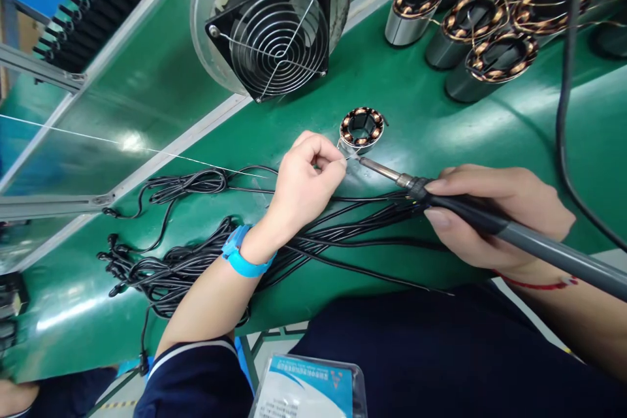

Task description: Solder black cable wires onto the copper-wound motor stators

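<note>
My right hand [499, 215] grips a soldering iron [543, 245] by its dark handle, the tip pointing left. That tip is close to thin wire ends beside a small stator ring [362, 127] with copper windings on the bench. On the other side of the tip my left hand [311, 176] is closed in a pinch on thin solder wire [147, 149], a pale strand coming in from the left. Part of the strand is hidden behind the hand, so whether a lead is also pinched I cannot tell. Black cables [333, 232] lie under both hands.
A fan with a round wire guard [279, 55] stands behind the stator. Several taller wound stators [490, 68] are grouped at the back right. Coiled cable ends [161, 268] lie left, and a black cord [563, 124] hangs at right. Part of another person's hand [17, 397] shows lower left.
</note>
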`<state>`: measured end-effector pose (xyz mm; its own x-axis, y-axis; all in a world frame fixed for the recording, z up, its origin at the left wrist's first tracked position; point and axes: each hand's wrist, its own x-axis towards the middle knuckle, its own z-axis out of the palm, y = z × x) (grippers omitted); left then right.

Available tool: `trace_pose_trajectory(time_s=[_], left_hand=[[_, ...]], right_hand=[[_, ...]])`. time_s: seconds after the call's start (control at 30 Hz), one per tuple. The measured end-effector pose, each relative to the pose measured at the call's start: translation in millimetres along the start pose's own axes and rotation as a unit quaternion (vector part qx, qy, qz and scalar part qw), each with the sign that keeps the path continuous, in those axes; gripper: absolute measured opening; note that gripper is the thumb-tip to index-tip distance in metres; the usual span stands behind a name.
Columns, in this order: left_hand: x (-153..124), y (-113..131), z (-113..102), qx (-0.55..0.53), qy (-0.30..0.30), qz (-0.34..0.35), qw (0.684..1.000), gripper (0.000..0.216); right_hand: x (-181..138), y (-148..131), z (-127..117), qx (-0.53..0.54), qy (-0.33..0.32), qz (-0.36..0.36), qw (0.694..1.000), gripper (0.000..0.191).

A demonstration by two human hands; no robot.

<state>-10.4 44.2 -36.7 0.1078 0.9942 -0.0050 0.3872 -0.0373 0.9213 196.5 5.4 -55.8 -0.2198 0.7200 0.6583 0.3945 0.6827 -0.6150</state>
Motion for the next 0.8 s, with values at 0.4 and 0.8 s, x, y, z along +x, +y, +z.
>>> trace_pose_trajectory(time_s=[0.4,0.8], left_hand=[[-1,-2,-1,0.000,-0.005,0.010,1.000,0.017],[0,1,0,-0.002,0.002,-0.005,1.000,0.016]], right_hand=[[1,1,-1,0.035,-0.020,-0.009,0.999,0.032],[34,-5,-15,-0.114,-0.132,0.044,0.984,0.032]])
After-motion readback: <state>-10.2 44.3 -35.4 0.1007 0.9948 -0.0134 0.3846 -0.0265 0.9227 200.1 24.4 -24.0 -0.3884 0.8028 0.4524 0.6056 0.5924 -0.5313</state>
